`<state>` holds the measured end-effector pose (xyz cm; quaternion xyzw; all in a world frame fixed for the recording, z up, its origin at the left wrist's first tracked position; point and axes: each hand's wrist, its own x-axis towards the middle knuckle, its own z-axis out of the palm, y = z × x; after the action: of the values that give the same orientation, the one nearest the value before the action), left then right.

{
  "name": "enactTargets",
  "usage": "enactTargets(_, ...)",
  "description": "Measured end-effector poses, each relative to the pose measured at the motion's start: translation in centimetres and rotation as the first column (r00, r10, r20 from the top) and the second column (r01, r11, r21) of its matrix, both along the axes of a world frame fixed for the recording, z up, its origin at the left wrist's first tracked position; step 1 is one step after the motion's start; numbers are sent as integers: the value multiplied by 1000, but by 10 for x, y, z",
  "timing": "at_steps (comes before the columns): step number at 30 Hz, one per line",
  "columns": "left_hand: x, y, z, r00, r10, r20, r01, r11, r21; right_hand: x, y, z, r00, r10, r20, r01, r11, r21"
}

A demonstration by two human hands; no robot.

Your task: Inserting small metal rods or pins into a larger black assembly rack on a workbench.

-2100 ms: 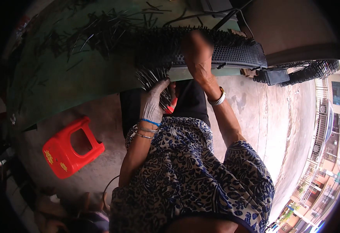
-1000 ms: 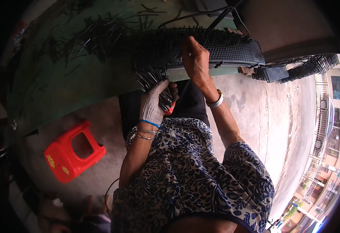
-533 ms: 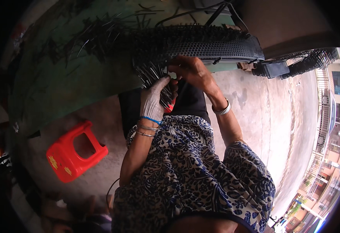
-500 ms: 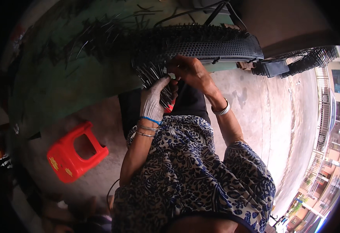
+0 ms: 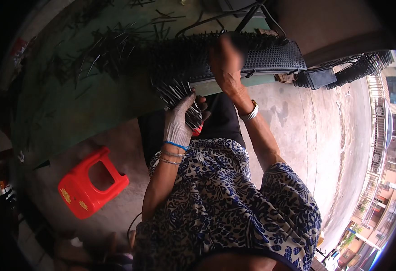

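My left hand [image 5: 178, 118], in a pale knitted glove with a blue cuff, grips a bundle of thin black strips [image 5: 172, 93]. The strips fan out past my thumb toward the table edge, and my fingers wrap round them. My bare right hand [image 5: 226, 67], with a metal-banded watch at the wrist, is over a long black perforated rack [image 5: 275, 58]. Rows of dark strips stand up along the rack's far side. A blur covers the right fingers, so whether they hold a strip does not show.
Loose black strips [image 5: 112, 49] lie scattered on the green tabletop [image 5: 71, 106], left of the rack. A red plastic stool [image 5: 82, 192] rests on the floor at the left. Another black rack [image 5: 365, 72] stands at the right, beyond concrete floor [image 5: 293, 117].
My right hand has moved away from the bundle, up and right onto the perforated rack. My left hand keeps its hold on the strips, almost in the same spot.
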<state>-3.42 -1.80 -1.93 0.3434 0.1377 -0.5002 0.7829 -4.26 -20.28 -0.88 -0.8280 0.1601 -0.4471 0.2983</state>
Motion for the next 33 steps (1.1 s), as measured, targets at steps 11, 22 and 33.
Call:
enactTargets(11, -3, -2, 11, 998, 18, 59, -23, 997, 75, -12, 8, -2, 927, -129, -352, 53, 974, -218)
enactTargets(22, -2, -2, 11, 997, -4, 82, 1, 999, 37, -46, 26, 36, 755, 645, -115, -335, 530, 779)
enactTargets(33, 3, -6, 7, 1000, 24, -8, -24, 998, 55, -15, 9, 21, 1000, -22, -1, 22, 986, 166)
